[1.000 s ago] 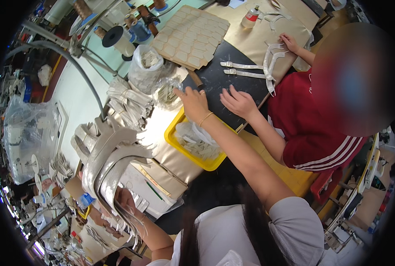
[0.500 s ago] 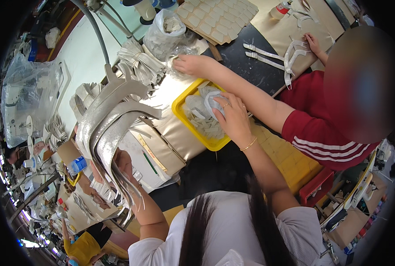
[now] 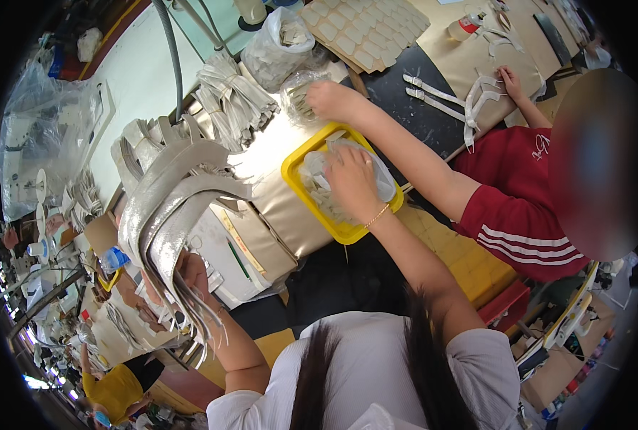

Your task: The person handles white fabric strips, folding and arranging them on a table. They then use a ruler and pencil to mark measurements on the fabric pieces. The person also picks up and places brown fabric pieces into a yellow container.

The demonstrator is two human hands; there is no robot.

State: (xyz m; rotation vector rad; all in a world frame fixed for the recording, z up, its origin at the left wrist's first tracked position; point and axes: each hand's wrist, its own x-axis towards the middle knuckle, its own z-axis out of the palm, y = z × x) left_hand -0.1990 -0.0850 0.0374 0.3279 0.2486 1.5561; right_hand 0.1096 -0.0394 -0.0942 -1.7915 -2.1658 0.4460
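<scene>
My left hand (image 3: 193,276) is closed around a bundle of silvery-grey straps (image 3: 168,190), whose wide curved ends arch up over it and whose thin tails hang below. My right hand (image 3: 353,183) reaches into a yellow plastic basket (image 3: 287,169) of small pale pieces (image 3: 320,192). Its fingers bend down among the pieces, and the tips are hidden. A whitish plastic bag (image 3: 385,180) lies in the basket beside this hand. Just beyond the basket, a co-worker's hand (image 3: 327,100) touches a clear plastic bag (image 3: 299,99) with pieces inside.
The co-worker's other hand (image 3: 509,80) rests by white buckled straps (image 3: 469,107). More strap bundles (image 3: 234,100), a filled white bag (image 3: 279,46) and a sheet of pale cut pieces (image 3: 365,29) lie at the back. A green pen (image 3: 238,259) lies near my left hand.
My right hand has moved left off the whitish bag and down among the pale pieces. The bag now shows to the right of the hand. My left hand still holds the straps.
</scene>
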